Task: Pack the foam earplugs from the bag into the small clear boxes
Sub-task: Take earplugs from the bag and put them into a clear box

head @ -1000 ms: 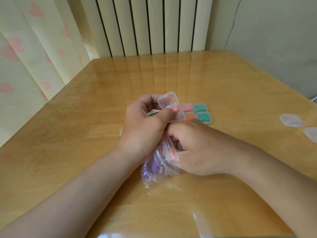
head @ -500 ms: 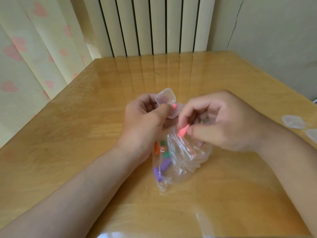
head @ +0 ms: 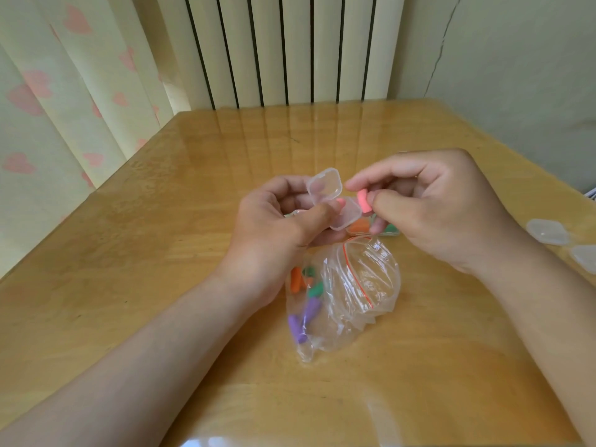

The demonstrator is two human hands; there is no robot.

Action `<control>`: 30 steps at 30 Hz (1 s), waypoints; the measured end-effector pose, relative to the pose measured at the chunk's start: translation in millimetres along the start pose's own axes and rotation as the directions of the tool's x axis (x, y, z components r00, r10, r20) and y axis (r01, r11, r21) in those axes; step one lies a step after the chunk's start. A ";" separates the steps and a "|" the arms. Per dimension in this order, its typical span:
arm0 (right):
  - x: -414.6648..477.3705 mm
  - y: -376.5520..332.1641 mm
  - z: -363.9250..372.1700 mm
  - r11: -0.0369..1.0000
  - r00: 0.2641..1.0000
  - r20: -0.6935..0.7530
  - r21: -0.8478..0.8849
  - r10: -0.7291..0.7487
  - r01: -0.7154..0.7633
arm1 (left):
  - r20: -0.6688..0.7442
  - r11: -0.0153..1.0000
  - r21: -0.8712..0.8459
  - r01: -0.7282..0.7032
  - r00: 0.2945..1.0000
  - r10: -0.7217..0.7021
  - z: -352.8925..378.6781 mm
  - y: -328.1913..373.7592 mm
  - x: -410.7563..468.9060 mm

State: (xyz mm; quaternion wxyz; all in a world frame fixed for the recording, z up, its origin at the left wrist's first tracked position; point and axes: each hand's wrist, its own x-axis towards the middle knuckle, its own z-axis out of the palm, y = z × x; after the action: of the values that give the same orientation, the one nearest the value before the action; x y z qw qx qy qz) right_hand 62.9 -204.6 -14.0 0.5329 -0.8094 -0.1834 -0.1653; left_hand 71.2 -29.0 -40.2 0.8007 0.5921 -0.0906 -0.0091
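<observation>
My left hand [head: 277, 221] grips a small clear hinged box [head: 335, 201] with its lid up; a pink earplug shows inside under my thumb. My right hand [head: 432, 208] pinches a pink foam earplug [head: 363, 203] between thumb and forefinger, just right of the box's open half. Below both hands the clear zip bag [head: 354, 285] lies open on the table, holding orange, green and purple earplugs [head: 306, 304].
Filled boxes with orange [head: 358, 226] and green [head: 392, 230] earplugs sit behind my hands, mostly hidden. Two closed clear boxes [head: 548, 231] lie at the table's right edge. A glossy wooden table [head: 161, 253] stands against a radiator and curtain.
My right hand came out of the bag with a pink earplug and rose up beside the open box. The bag dropped onto the table and now lies open.
</observation>
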 end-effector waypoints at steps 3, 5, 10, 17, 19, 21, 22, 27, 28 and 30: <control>-0.1 2.1 0.4 0.999 0.999 -0.012 -0.024 -0.030 0.030 | 0.017 0.999 0.037 -0.008 1.000 0.007 -1.2 -1.3 0.4; -0.7 3.2 0.9 0.998 0.999 -0.017 -0.045 -0.048 0.047 | 0.031 0.998 0.059 -0.009 1.000 0.007 -1.5 -1.3 0.3; -1.5 5.4 1.3 0.996 0.999 0.011 -0.072 -0.043 0.043 | 0.069 0.999 0.030 0.012 0.998 -0.014 -2.0 -0.4 0.0; -1.3 8.5 0.9 0.994 0.996 0.027 -0.071 -0.079 0.081 | 0.094 0.999 -0.033 0.034 0.995 -0.030 -3.7 -1.8 1.9; -1.2 9.2 2.0 0.994 0.996 0.027 -0.071 -0.085 0.087 | 0.103 0.999 -0.038 0.034 0.994 -0.030 -4.5 -2.0 2.2; -1.4 9.6 3.0 0.994 0.996 0.030 -0.057 -0.088 0.090 | 0.106 0.999 -0.041 0.035 0.994 -0.031 -5.0 -1.9 2.2; -1.7 9.7 3.4 0.995 0.996 0.033 -0.052 -0.088 0.089 | 0.105 0.998 -0.042 0.036 0.994 -0.032 -4.9 -1.7 2.2; -2.5 9.9 3.8 0.995 0.995 0.050 -0.044 -0.089 0.091 | 0.111 0.998 -0.044 0.044 0.993 -0.039 -4.6 -1.3 1.7; -2.6 9.8 3.8 0.995 0.994 0.055 -0.049 -0.090 0.092 | 0.111 0.998 -0.044 0.045 0.993 -0.040 -4.5 -1.2 1.7; -2.6 10.0 4.1 0.994 0.994 0.049 -0.052 -0.093 0.095 | 0.107 0.998 -0.042 0.044 0.994 -0.040 -4.5 -0.8 1.9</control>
State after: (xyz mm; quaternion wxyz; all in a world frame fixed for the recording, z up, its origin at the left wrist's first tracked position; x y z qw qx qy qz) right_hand 65.6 -204.8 -24.8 0.4980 -0.8176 -0.2293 -0.1761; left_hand 73.8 -25.2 -41.9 0.8072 0.5748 -0.1202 -0.0592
